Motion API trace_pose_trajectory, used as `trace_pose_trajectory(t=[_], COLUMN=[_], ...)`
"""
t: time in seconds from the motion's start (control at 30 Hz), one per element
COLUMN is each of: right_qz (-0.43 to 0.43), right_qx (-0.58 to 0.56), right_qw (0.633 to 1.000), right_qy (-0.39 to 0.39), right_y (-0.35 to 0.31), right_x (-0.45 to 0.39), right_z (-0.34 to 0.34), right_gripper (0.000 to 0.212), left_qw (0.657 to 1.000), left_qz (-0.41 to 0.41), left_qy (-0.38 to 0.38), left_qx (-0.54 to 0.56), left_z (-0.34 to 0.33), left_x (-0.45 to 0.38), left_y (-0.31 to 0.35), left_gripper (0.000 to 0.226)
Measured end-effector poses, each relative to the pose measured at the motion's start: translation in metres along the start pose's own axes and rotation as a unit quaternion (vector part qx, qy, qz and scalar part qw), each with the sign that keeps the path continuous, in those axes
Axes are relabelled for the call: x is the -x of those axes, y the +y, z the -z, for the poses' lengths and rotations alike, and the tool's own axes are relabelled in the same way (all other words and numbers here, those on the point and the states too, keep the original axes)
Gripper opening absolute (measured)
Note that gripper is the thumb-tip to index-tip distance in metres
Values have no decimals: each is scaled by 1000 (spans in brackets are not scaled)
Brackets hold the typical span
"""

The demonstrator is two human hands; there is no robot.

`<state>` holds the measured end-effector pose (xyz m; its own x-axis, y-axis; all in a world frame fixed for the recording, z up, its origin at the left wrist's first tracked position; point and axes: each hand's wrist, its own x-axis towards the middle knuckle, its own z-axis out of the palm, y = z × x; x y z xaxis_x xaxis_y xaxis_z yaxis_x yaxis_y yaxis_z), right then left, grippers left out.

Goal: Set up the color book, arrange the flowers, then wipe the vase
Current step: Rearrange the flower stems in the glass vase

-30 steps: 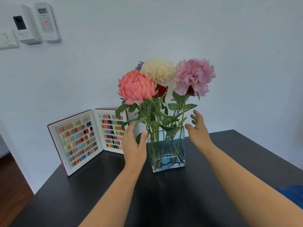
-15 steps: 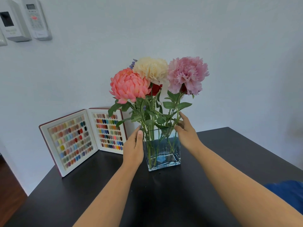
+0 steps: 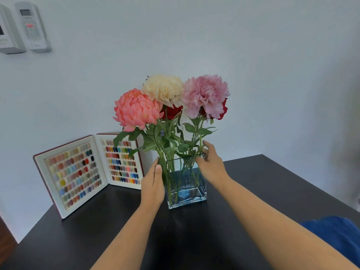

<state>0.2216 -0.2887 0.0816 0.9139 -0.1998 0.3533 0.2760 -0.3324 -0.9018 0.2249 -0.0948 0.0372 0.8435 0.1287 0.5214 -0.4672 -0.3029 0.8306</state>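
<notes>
1. Much is cut off or unclear: the blue cloth (image 3: 337,233) at the lower right runs out of frame and is partly behind the right forearm; a red flower (image 3: 172,112) is mostly hidden behind the paler blooms; the wall units (image 3: 29,26) at the upper left are cropped and their markings unreadable.
2. The left hand's fingers lie behind the glass and stems, so how far they wrap cannot be told.
3. The vase (image 3: 186,184), clear square glass with water in its lower part, stands upright on the black desk (image 3: 253,191), near its back edge by the wall.
4. It holds a coral flower (image 3: 136,110), a cream flower (image 3: 164,89) and a pink flower (image 3: 204,95) on green stems.
5. The color book (image 3: 87,172) stands open and upright on the desk, to the left of the vase, near but apart from it.
6. The left hand (image 3: 153,184) presses flat against the vase's left side, thumb up along the front corner, fingers extended.
7. The right hand (image 3: 211,164) is on the upper right corner of the vase, fingers curled over the rim among the stems.
8. Both hands thus hold the vase between them, loosely opened rather than fisted.
9. Both bare forearms reach forward from the lower edge, converging on the vase.
</notes>
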Motion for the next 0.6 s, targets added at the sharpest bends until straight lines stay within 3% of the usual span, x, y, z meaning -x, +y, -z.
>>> trace_pose_trajectory(t=[0.43,0.6], right_qz=[19,52], right_qx=[10,38], right_qw=[1000,997], right_qy=[-20,-40], right_y=[-2,7], right_x=[12,33], right_z=[0,15], right_gripper=[65,72], left_qw=[1000,996], left_qz=[27,-32], left_qy=[-6,79], left_qx=[13,10], left_z=[-4,-11], left_x=[-2,20], left_y=[5,18], left_gripper=[43,47])
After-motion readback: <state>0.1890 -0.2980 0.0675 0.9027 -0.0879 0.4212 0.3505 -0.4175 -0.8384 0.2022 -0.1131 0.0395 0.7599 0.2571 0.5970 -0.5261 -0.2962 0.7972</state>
